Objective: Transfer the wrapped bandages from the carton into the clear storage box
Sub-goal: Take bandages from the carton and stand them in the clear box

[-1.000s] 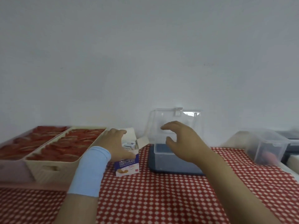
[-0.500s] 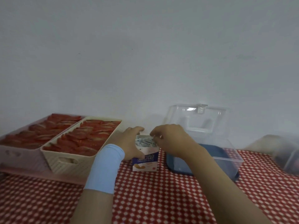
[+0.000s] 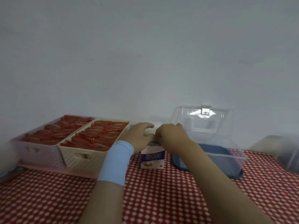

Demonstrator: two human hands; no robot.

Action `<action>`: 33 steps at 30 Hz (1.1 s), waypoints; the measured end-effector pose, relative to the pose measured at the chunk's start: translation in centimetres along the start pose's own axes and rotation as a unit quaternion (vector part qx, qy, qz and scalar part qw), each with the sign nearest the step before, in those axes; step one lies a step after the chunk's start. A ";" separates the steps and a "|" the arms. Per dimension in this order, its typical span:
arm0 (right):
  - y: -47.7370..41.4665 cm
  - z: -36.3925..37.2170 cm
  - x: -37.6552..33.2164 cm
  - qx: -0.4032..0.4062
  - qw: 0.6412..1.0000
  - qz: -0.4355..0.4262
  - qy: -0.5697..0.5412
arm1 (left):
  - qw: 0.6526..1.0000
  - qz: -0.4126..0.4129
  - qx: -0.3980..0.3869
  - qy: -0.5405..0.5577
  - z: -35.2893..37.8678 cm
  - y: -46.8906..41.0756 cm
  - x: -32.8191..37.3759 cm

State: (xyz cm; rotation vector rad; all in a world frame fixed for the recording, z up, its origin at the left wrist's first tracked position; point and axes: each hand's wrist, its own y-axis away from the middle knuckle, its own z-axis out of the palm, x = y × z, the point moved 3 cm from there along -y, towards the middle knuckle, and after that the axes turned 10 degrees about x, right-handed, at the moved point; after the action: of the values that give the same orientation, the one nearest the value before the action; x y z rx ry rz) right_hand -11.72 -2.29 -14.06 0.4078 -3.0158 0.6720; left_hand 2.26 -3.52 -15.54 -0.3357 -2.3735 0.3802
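Midway along the far edge of the desk (image 3: 161,194), the left hand (image 3: 139,136) grips the carton (image 3: 152,159) to steady it. The right hand (image 3: 173,136), its grip narrow at the carton's mouth, apparently pinches the wrapped bandages (image 3: 153,141) inside. The clear storage box (image 3: 226,156) stands open just beside it, toward the right edge.

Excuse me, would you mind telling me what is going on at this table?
A person is working at a small carton on the checked cloth. The left hand holds the carton upright, while the right hand curls its fingers into the open top. The bandages barely show there, so whether one is pinched is unclear. The clear box stands just right, its lid open.
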 end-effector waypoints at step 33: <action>4.3 -3.7 6.4 0.143 0.805 0.139 -0.559 | 0.863 -0.140 -0.125 0.469 1.2 1.2 4.9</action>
State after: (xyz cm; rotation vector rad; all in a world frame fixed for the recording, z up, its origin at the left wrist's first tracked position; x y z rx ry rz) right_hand -19.15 1.45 -11.94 0.4982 -4.1547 1.2900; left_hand -1.90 -0.98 -13.90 -0.2106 -1.4572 -0.2157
